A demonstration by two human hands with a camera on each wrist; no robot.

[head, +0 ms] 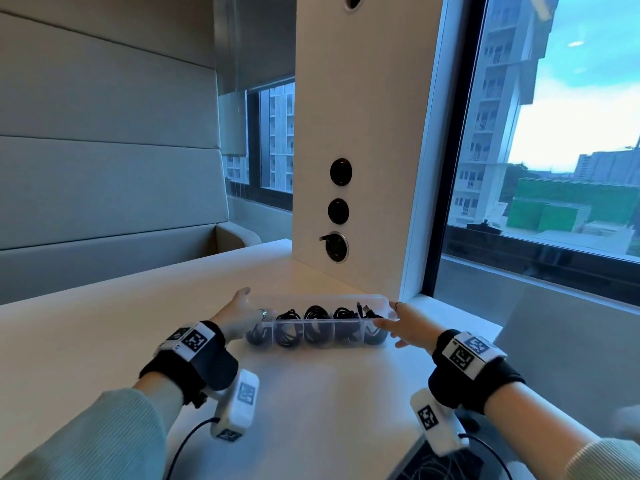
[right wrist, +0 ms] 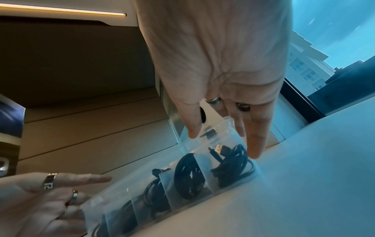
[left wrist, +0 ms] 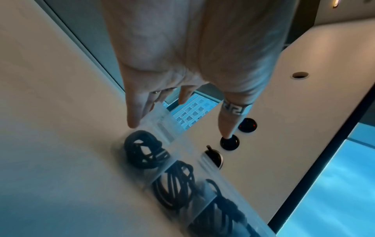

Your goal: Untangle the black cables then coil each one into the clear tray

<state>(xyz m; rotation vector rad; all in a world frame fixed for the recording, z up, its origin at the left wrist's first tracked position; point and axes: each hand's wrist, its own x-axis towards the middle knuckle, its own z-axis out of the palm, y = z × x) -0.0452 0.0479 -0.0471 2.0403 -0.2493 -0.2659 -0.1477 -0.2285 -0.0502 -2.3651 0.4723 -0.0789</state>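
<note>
A long clear tray [head: 379, 300] with several compartments lies across the white table. Each compartment that shows holds a coiled black cable [head: 314, 313]. My left hand [head: 242, 311] is at the tray's left end with straight fingers, and the little finger [left wrist: 133, 118] touches the end wall of the tray [left wrist: 168, 128] beside the first cable coil [left wrist: 145, 150]. My right hand [head: 405, 323] is at the right end, its straight fingers [right wrist: 256, 141] against the tray [right wrist: 154, 208] next to a cable [right wrist: 189, 174] and a USB plug [right wrist: 218, 148]. Neither hand holds anything.
A white pillar [head: 363, 133] with three round black sockets [head: 341, 171] stands right behind the tray. Windows lie to the right and behind. A padded bench [head: 104, 168] runs along the left. A dark patterned object [head: 440, 462] sits at the table's near edge.
</note>
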